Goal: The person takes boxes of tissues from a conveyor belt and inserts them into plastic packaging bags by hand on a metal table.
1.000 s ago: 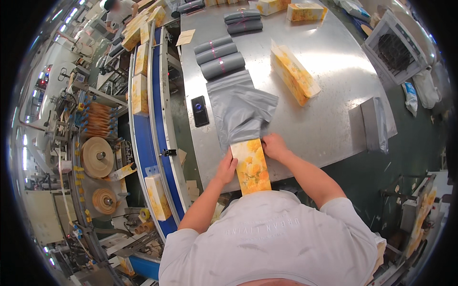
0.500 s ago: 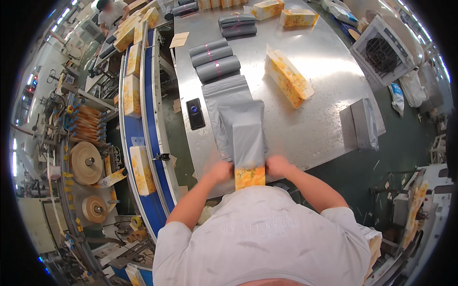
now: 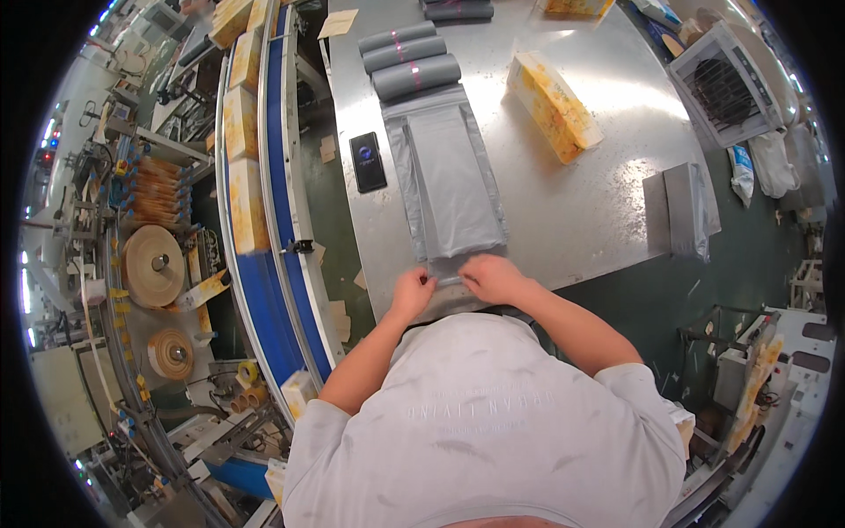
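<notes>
And here at the near edge of the metal table (image 3: 581, 233), a grey bag (image 3: 453, 189) is being gripped by both hands. By the left hand (image 3: 411, 295), nearly closed with the fingers curled in, the left side of the bag's near end is being pinched between thumb and fingertips. By the right hand (image 3: 494, 279), also drawn together with its knuckles bent, the same end is being pinched just to the right, so a short stretch of film is being held between the two. The bag is being supported flat on the table, its long body stretching away from the hands, a boxy form being outlined beneath the film. Under it, a larger pile of flat grey bags (image 3: 396, 154) is being partly covered. Just left of that pile, a black phone (image 3: 368, 163) is being left untouched; at its far end, grey rolls (image 3: 414, 77) are being kept side by side. Over to the right, well apart from the hands, a yellow floral pack (image 3: 556, 110) is being borne at a slant by the table. Farther left, more floral packs (image 3: 243, 204) are being carried in a row on the blue conveyor (image 3: 266, 290).
</notes>
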Tool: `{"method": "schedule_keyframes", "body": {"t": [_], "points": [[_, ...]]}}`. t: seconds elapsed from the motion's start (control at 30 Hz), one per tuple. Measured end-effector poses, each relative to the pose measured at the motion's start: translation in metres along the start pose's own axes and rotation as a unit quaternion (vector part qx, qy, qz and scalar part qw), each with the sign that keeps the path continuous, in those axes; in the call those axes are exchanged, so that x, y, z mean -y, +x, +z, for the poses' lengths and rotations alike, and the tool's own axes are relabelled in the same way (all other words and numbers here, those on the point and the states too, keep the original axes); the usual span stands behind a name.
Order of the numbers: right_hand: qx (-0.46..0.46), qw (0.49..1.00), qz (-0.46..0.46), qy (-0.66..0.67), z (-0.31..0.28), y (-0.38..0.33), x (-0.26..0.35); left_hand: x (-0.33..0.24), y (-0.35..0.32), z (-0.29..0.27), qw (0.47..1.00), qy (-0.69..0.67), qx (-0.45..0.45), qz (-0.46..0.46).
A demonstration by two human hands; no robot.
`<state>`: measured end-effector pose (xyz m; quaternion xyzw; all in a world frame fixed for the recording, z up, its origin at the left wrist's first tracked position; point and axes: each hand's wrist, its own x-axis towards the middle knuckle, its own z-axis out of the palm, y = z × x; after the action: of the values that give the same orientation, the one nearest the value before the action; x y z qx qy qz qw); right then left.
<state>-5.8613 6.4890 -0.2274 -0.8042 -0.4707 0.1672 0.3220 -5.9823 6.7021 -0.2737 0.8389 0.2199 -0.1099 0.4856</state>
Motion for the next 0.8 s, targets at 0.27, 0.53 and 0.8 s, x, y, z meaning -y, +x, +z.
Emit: {"method": "schedule_keyframes", "body": {"t": [0.27, 0.53, 0.8], "points": [[0.008, 1.000, 0.020, 0.020, 0.042, 0.044, 0.018, 0.022, -0.007, 0.017, 0.989, -0.106, -0.074, 0.071], [0.013, 0.999, -0.006, 0.037, 0.042, -0.013, 0.010, 0.026, -0.007, 0.015, 0.993, -0.114, 0.024, 0.018], [0.337, 0.768, 0.516, -0.173, -0.028, -0.270, -0.060, 0.028, -0.026, 0.005, 0.989, -0.053, -0.053, 0.128]]}}
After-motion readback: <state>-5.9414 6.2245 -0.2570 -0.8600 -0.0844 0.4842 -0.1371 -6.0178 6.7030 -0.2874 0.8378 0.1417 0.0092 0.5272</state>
